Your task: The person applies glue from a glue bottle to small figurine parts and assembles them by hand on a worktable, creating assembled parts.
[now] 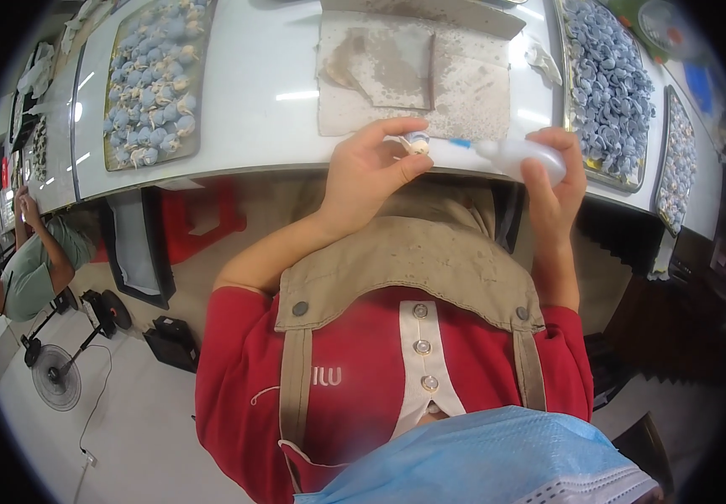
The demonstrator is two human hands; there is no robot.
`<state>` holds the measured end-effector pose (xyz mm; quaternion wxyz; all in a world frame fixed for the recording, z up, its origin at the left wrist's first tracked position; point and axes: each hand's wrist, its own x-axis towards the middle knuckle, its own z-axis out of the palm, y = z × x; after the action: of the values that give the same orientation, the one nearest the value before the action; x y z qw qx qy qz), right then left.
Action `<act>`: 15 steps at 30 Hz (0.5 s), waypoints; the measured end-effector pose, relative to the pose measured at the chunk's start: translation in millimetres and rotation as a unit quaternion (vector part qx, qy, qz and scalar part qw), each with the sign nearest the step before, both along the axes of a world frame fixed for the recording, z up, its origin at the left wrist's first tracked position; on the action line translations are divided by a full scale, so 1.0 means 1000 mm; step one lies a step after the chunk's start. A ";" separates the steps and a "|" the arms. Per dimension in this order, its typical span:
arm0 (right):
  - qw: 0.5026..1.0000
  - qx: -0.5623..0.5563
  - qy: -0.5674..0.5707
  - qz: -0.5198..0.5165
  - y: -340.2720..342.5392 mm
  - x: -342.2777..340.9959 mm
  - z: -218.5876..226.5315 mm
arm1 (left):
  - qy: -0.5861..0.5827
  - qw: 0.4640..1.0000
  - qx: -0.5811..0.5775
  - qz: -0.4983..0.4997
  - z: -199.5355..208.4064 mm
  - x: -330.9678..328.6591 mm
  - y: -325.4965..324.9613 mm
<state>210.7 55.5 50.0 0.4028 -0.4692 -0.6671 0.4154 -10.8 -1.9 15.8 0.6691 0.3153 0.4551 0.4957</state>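
Note:
Between the thumb and fingers of my left hand (369,174) is a small blue and cream figurine (416,144). My right hand (558,186) is wrapped round a translucent white squeeze bottle (521,158). The bottle lies nearly level, and its blue tip (460,143) points left at the figurine, a short gap apart. Both hands are over the front edge of the white table (270,134). Just beyond them lies a stained cardboard sheet (472,92) with brown smears and a thin dark strip on it.
A tray of blue and cream pieces (151,92) stands at the left. Trays of blue-grey pieces (607,92) and smaller pieces (676,164) stand at the right. Crumpled white tissue (543,62) lies beside the cardboard. A drawer (138,248), a fan (55,375) and another person (39,260) are at the left.

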 end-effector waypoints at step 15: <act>0.959 0.235 -0.156 0.029 0.002 -0.011 0.011 | 0.026 0.999 0.032 0.021 0.002 0.003 -0.003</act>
<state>199.8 57.3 60.7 0.3806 -0.4005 -0.8139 0.1798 -7.3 -5.3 17.5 0.6364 0.3399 0.4623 0.5155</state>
